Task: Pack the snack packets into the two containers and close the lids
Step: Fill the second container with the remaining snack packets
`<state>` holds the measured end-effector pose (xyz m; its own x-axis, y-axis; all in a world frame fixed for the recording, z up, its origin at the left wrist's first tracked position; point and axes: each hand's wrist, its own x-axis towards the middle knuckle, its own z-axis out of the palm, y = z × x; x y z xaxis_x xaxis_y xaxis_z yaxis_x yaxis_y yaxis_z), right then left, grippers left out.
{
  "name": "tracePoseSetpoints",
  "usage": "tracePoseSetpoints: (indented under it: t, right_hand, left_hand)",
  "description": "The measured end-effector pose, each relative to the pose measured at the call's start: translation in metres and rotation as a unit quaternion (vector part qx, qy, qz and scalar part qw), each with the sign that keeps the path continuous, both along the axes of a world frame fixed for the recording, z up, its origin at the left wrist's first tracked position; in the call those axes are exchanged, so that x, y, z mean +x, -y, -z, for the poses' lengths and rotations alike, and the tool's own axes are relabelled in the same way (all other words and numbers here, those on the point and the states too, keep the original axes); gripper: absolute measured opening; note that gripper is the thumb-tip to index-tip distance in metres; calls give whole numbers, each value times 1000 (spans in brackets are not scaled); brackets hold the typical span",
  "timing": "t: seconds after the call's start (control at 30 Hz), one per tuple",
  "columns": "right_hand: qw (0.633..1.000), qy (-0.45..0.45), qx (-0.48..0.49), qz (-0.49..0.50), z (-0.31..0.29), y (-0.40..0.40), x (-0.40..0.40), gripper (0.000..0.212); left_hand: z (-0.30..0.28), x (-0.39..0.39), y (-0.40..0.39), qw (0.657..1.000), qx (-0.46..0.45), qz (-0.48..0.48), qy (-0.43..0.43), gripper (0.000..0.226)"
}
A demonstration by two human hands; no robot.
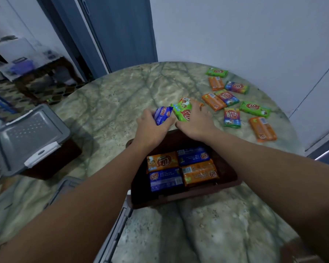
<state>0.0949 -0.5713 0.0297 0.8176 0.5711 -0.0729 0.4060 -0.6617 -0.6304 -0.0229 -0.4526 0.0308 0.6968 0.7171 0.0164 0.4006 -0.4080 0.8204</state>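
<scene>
An open brown container (230, 173) sits in front of me with several orange and blue snack packets (180, 168) lying flat inside. Just beyond its far rim, my left hand (154, 126) grips a blue packet (162, 114). My right hand (196, 120) holds a green packet (182, 110) beside it. A second brown container (51, 164) stands at the left table edge with its grey lid (29, 137) on top. Several loose orange, green and multicoloured packets (235, 103) lie scattered on the table at the far right.
The round marble table (112, 103) stands against a white wall. A grey lid (114, 224) lies partly under my left forearm, left of the open container. A blue door and a low wooden table are beyond the table at the left.
</scene>
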Motion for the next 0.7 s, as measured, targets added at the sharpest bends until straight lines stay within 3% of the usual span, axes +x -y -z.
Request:
tracePoseSetpoints:
  t: [0.13, 0.37, 0.5, 0.7]
  right_hand:
    - [1000, 9, -5, -29, 4, 17, -15, 101]
    - [986, 63, -106, -114, 12, 48, -28, 106]
    - [965, 117, -158, -174, 18, 62, -28, 109]
    - [916, 214, -227, -253, 29, 71, -26, 102]
  left_hand:
    - [1, -23, 12, 999, 43, 15, -29, 58]
    - [20, -53, 25, 988, 88, 97, -78, 62]
    - [36, -64, 26, 974, 131, 132, -125, 76]
    - [46, -65, 27, 936, 211, 167, -225, 78]
